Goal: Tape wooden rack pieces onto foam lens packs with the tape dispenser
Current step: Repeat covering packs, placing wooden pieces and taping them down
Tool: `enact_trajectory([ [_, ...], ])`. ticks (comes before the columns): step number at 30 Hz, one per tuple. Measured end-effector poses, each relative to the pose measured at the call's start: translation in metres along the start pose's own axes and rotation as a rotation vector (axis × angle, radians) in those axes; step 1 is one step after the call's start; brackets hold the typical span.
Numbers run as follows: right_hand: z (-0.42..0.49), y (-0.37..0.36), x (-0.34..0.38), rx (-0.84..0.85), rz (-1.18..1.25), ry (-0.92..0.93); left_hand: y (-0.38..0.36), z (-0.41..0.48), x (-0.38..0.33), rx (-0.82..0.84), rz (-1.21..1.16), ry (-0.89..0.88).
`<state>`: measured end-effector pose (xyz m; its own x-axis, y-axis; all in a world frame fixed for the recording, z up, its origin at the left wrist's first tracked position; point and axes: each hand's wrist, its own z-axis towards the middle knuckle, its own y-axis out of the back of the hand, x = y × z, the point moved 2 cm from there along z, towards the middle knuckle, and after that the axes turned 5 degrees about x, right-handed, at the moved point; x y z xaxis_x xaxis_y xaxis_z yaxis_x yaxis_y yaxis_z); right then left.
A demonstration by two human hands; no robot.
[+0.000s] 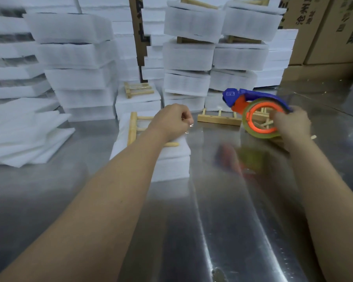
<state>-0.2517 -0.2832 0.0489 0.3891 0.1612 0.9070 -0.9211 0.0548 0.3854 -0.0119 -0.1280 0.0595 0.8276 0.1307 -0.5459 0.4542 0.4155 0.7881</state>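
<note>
While the left hand [171, 121] pinches tape [190, 125] over the foam pack [172, 165], tape dispenser [257, 111] apart, gripped by the right hand [292, 125].

Printed cardboard boxes [332, 27] stand at the far right of the shiny metal table [222, 220].

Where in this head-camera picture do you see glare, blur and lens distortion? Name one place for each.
Head view: glare streaks the table; blur smears the reflection below the dispenser and the far-left foam stacks; the wide lens bends the table's seams into curves.
</note>
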Motion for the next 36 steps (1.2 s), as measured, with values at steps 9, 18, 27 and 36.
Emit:
enact_trajectory([
  [9,-0.011,-0.023,0.003,0.37,0.156,-0.186,0.002,-0.003,-0.002,0.032,0.071,0.034],
  [18,-0.026,-0.029,0.012,-0.029,-0.435,0.311,0.002,-0.003,-0.001,0.017,0.018,0.069],
  [27,-0.117,-0.12,0.033,0.75,0.542,0.046,0.001,0.0,0.0,0.024,0.055,0.038],
  [36,-0.107,-0.11,0.042,0.691,0.723,-0.025,0.005,-0.006,-0.014,-0.042,0.061,0.017],
])
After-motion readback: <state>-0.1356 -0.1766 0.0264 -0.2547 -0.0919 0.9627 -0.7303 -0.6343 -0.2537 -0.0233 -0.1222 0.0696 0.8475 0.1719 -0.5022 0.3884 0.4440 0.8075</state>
